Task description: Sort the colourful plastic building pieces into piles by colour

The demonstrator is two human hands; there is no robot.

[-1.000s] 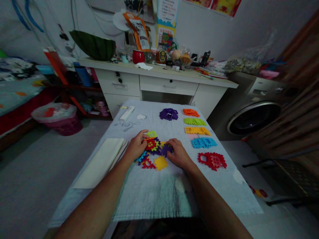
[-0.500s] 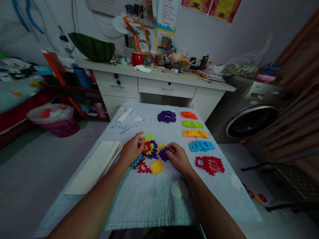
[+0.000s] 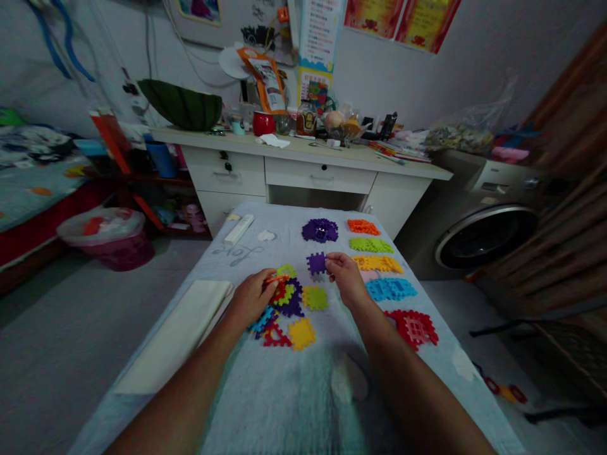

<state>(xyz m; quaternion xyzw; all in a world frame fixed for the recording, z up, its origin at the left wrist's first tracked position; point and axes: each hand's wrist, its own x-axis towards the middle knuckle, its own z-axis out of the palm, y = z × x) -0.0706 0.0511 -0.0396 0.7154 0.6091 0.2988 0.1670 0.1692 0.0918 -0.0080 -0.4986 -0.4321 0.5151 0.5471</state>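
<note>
Between the fingers of my right hand [image 3: 345, 275] is a purple toothed building tile [image 3: 315, 263], lifted a little over the cloth. My left hand [image 3: 253, 295] pinches an orange building tile [image 3: 277, 279] above a mixed pile of purple, red, blue and green tiles. Just right of that pile lies a yellow-green tile [image 3: 317, 297]. Closer to me are a yellow tile [image 3: 302, 333] and a red triangular tile [image 3: 276, 336]. A stack of purple tiles [image 3: 320, 230] sits farther back, beyond my right hand.
Along the table's right side run sorted piles: orange [image 3: 363, 227], green [image 3: 370, 244], yellow [image 3: 378, 263], blue [image 3: 391, 289] and red [image 3: 413, 328]. Folded cream cloth [image 3: 173, 338] and a white box [image 3: 239, 229] lie at left. A cluttered desk [image 3: 303, 151] stands behind.
My right hand has lifted the purple tile up and away from the mixed pile, uncovering the yellow-green tile. My left hand stays at the pile, its orange tile now showing more clearly.
</note>
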